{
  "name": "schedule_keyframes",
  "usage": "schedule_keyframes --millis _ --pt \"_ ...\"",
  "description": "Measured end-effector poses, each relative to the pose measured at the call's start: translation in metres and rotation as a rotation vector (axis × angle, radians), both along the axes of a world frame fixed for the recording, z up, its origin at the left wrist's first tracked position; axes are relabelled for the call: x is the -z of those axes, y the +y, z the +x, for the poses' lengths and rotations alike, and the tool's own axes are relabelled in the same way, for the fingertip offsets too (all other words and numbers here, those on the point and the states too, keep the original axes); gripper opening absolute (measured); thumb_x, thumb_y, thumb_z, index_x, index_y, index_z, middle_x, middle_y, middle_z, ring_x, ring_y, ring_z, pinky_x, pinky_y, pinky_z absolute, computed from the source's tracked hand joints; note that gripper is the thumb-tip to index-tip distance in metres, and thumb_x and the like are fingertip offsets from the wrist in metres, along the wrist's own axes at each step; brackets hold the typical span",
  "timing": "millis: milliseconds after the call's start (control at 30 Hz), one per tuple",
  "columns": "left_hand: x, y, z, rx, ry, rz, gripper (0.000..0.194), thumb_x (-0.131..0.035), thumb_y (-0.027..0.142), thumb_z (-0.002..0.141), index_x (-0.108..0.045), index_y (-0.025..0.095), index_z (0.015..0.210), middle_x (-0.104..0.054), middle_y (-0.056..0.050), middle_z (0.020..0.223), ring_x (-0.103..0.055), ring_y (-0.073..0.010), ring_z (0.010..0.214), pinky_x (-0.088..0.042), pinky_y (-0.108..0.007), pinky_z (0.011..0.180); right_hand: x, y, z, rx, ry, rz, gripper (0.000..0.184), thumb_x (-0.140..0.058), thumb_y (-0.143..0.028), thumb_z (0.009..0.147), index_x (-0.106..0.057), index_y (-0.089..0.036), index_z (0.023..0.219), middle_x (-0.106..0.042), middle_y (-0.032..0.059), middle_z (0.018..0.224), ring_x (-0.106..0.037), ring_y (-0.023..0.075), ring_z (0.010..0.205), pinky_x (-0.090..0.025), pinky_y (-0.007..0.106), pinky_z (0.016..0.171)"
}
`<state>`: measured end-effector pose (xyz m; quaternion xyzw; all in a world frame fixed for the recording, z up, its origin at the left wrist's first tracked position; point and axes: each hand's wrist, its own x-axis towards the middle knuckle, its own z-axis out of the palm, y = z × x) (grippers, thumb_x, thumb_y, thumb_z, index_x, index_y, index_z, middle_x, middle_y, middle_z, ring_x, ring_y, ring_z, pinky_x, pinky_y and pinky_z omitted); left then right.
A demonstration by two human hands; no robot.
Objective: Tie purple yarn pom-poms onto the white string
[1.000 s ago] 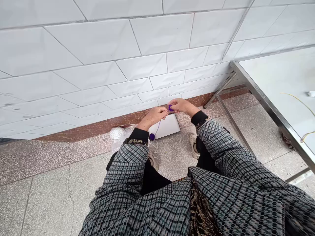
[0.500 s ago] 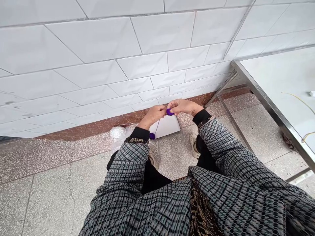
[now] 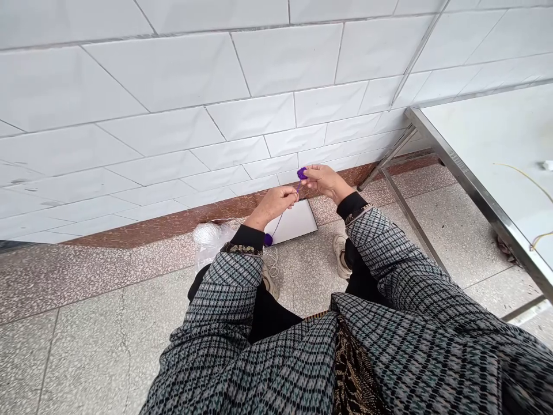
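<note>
A small purple ball of yarn (image 3: 302,173) is pinched in the fingers of my right hand (image 3: 322,180). Lower and to the left, my left hand (image 3: 277,202) is closed on the purple yarn strand (image 3: 281,217). The strand runs from the ball through my left fingers and slants down to a second purple yarn ball (image 3: 268,239). That second ball lies by the lower left corner of a white box or board (image 3: 296,223) on the floor, partly behind my left sleeve.
White yarn (image 3: 206,234) in clear plastic lies on the floor at the left, with loose white strands by my left shoe. A steel-framed table (image 3: 470,178) stands on the right. The tiled wall (image 3: 254,118) rises in front.
My hands have drawn apart. The right hand has moved up with the small yarn ball, and a stretch of purple strand now shows between it and my left hand.
</note>
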<state>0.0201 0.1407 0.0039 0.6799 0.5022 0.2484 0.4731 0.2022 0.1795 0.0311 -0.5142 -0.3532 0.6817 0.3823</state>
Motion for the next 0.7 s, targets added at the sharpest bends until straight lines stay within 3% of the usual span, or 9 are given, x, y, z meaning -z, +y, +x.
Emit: schedule_keyframes --millis 100,167,300,400,533,700 --pt "0.002 0.001 0.001 -0.004 -0.003 -0.015 0.018 -0.053 0.034 0.077 -0.059 0.02 0.068 -0.056 0.001 0.063 -0.053 -0.0143 0.061 -0.043 -0.028 0.066 -0.006 -0.002 0.005 -0.061 0.111 0.004 0.021 -0.059 0.002 0.097 -0.061 -0.013 0.082 -0.064 -0.0021 0.061 -0.058 0.0055 0.05 -0.039 0.011 0.043" --pt "0.001 0.002 0.001 -0.008 0.004 -0.025 0.019 -0.054 0.036 0.078 -0.061 0.02 0.069 -0.057 0.001 0.065 -0.053 -0.0143 0.062 -0.042 -0.028 0.065 -0.009 -0.006 0.006 -0.197 0.085 0.018 0.02 -0.061 0.004 0.092 -0.063 -0.013 0.082 -0.063 -0.0033 0.06 -0.053 0.0054 0.047 -0.039 0.013 0.043" --pt "-0.009 0.002 -0.001 -0.016 0.117 -0.038 0.02 -0.056 0.034 0.079 -0.062 0.019 0.069 -0.057 0.002 0.061 -0.05 -0.0143 0.06 -0.038 -0.028 0.062 -0.01 -0.014 0.006 -0.561 -0.14 0.102 0.02 -0.065 0.008 0.084 -0.068 -0.011 0.079 -0.063 -0.0024 0.06 -0.05 0.006 0.048 -0.04 0.015 0.046" --pt "-0.016 -0.001 0.0 -0.019 0.192 -0.029 0.019 -0.053 0.027 0.079 -0.058 0.019 0.062 -0.056 0.002 0.059 -0.049 -0.0138 0.058 -0.036 -0.029 0.062 -0.006 -0.015 0.004 -0.689 -0.389 0.16 0.022 -0.07 0.008 0.08 -0.068 -0.012 0.071 -0.06 -0.0026 0.057 -0.049 0.0063 0.047 -0.039 0.017 0.045" --pt "-0.02 -0.003 0.002 -0.009 0.184 -0.017 0.018 -0.054 0.025 0.079 -0.058 0.02 0.062 -0.057 0.002 0.06 -0.049 -0.0137 0.058 -0.038 -0.029 0.063 0.001 -0.012 -0.003 -0.599 -0.531 0.126 0.027 -0.068 0.011 0.08 -0.065 -0.014 0.071 -0.056 -0.0046 0.049 -0.047 0.007 0.041 -0.037 0.018 0.041" --pt "-0.013 -0.003 0.003 -0.02 0.103 0.028 0.018 -0.052 0.029 0.081 -0.059 0.02 0.067 -0.056 0.002 0.06 -0.05 -0.0144 0.06 -0.037 -0.028 0.062 0.003 -0.006 -0.006 -0.148 -0.179 0.003 0.025 -0.057 0.008 0.094 -0.06 -0.014 0.082 -0.057 -0.0055 0.05 -0.046 0.0051 0.04 -0.033 0.014 0.038"
